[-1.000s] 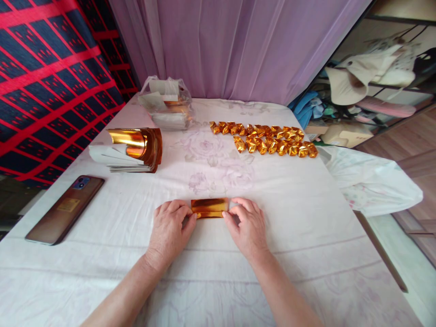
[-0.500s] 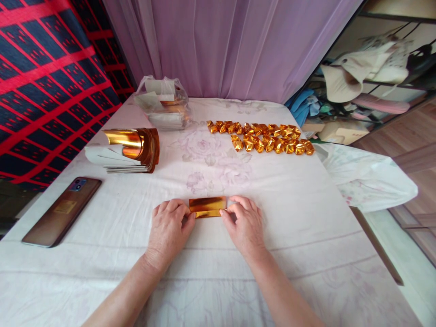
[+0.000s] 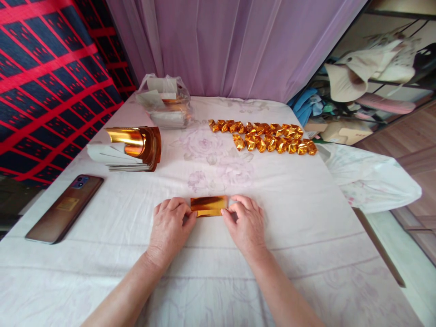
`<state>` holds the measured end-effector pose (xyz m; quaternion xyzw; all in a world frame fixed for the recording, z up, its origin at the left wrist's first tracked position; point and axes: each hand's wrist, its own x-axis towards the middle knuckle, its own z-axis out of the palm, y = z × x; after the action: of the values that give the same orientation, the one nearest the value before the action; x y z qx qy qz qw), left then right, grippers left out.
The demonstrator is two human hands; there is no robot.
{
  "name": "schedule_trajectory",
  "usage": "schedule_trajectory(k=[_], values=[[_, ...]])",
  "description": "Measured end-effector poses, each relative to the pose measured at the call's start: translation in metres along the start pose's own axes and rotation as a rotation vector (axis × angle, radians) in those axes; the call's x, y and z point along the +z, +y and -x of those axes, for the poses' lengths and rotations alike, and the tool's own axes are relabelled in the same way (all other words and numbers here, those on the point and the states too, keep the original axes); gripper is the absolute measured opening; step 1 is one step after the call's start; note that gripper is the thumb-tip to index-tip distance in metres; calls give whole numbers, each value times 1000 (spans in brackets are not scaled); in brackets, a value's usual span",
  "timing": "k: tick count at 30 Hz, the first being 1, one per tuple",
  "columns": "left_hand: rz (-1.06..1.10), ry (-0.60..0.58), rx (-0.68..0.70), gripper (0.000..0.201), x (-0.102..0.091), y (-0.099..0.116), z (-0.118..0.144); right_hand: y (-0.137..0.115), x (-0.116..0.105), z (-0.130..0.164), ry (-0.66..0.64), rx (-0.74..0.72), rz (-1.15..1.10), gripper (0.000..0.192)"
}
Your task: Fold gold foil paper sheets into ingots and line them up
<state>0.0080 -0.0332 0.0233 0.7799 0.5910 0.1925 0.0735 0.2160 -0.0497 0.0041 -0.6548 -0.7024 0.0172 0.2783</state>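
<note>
A gold foil paper (image 3: 209, 205), folded into a narrow strip with a crease along its near part, lies on the cloth-covered table. At its left end my left hand (image 3: 173, 225) is closed, thumb and fingers pinching the edge. My right hand (image 3: 245, 223) pinches the right end the same way, thumb on the near edge. Farther off to the right, folded gold foil pieces (image 3: 265, 136) stand in two rows. A stack of gold foil sheets (image 3: 136, 149) with white backs sits curled at the left.
A phone (image 3: 64, 209) lies face down at the left edge. A clear plastic bag (image 3: 165, 102) of foil sheets stands at the back. Beyond the right table edge are a white plastic bag (image 3: 378, 177) and a shelf with hats (image 3: 347, 81).
Both hands keep their grip on the foil paper, which looks nearly the same. The whole view has shifted slightly, with things appearing a little farther right.
</note>
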Motion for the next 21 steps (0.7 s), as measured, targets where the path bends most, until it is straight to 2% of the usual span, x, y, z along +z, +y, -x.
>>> schedule_trajectory(k=[12, 21], values=[[12, -21, -17, 19, 0, 0, -2, -1, -1, -1, 1, 9, 7, 18], [-36, 6, -1, 21, 0, 1, -2, 0, 1, 0, 22, 1, 8, 19]])
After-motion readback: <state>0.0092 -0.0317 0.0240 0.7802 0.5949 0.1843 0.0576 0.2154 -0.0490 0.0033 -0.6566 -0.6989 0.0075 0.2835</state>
